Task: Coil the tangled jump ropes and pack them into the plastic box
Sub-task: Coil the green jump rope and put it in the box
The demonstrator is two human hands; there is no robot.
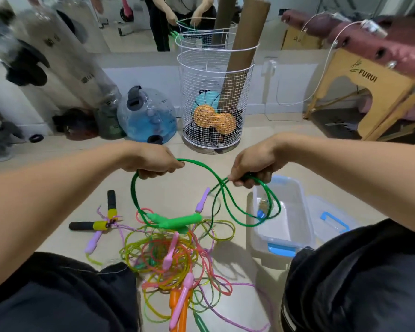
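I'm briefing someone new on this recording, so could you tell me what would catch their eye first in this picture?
First, the bright green jump rope held up mid-frame, the left hand and right hand each gripping its loops. Below it, between the person's knees, lies a colourful tangle of ropes on the floor. To the right stands the open plastic box with blue clips, and behind the hands a white wire basket.

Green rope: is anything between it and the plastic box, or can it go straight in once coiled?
Nothing visible blocks the way. The plastic box stands open, its lid off beside it. Both the left hand and right hand grip the green rope. Its green handles hang over the tangled pile.
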